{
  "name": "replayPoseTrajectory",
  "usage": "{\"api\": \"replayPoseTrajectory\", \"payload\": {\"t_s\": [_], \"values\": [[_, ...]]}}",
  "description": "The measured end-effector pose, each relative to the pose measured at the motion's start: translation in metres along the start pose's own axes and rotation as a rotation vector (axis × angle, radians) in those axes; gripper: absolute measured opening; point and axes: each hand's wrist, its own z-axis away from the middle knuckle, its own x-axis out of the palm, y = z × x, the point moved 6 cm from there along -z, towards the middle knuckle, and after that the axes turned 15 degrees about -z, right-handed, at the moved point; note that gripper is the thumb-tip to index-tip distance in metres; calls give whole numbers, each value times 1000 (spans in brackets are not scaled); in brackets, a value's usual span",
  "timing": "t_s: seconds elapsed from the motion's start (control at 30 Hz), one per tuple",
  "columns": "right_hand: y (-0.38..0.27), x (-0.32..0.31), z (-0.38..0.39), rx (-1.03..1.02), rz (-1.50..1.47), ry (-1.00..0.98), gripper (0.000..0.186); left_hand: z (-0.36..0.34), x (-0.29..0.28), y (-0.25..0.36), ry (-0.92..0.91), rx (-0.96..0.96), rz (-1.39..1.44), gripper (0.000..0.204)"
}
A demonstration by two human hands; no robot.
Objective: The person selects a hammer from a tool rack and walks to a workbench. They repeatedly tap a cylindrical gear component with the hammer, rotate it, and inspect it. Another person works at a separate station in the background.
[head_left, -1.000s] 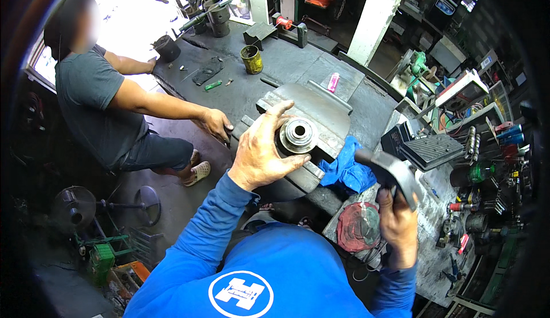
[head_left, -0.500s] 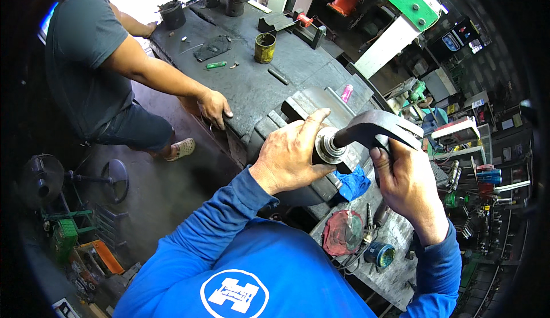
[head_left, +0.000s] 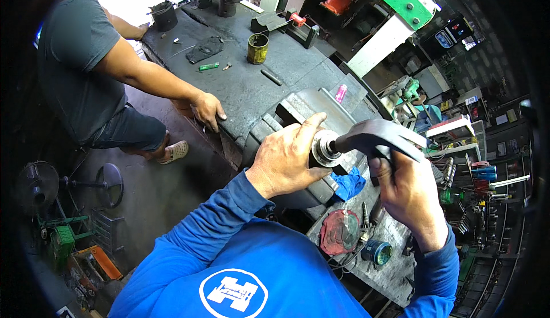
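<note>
A stepped round steel part (head_left: pixel 327 156) rests on the large bench vise (head_left: pixel 263 130), with my left hand (head_left: pixel 283 160) gripping it, thumb and fingers around its side. My right hand (head_left: pixel 409 200) is wrapped round a dark claw hammer (head_left: pixel 381 133). The hammer's striking face is at the centre of the steel part, hiding its bore; whether it touches cannot be told. A crumpled blue cloth (head_left: pixel 349 185) lies just right of the vise, below the hammer.
A co-worker (head_left: pixel 80 60) stands left, one hand on the bench edge (head_left: pixel 220 143). The bench carries a yellow tin (head_left: pixel 258 48), metal rod and pink bottle. A side table (head_left: pixel 366 278) holds a red cloth and blue can. A pedestal fan (head_left: pixel 43 186) stands lower left.
Over the last second my right hand has swung the hammer up and left onto the steel part's centre. My left hand keeps its grip. The view has tilted and shifted.
</note>
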Motion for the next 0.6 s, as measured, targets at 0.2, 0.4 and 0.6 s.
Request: {"api": "replayPoseTrajectory", "payload": {"t_s": [0.2, 0.4, 0.6], "values": [[5, 10, 3, 223, 80, -114, 22, 0, -2, 2, 2, 6, -7, 99], [38, 5, 39, 53, -95, 152, 27, -3, -4, 3, -29, 2, 12, 100], [130, 77, 130, 382, -329, 262, 45, -1, -4, 5, -64, 34, 8, 89]]}}
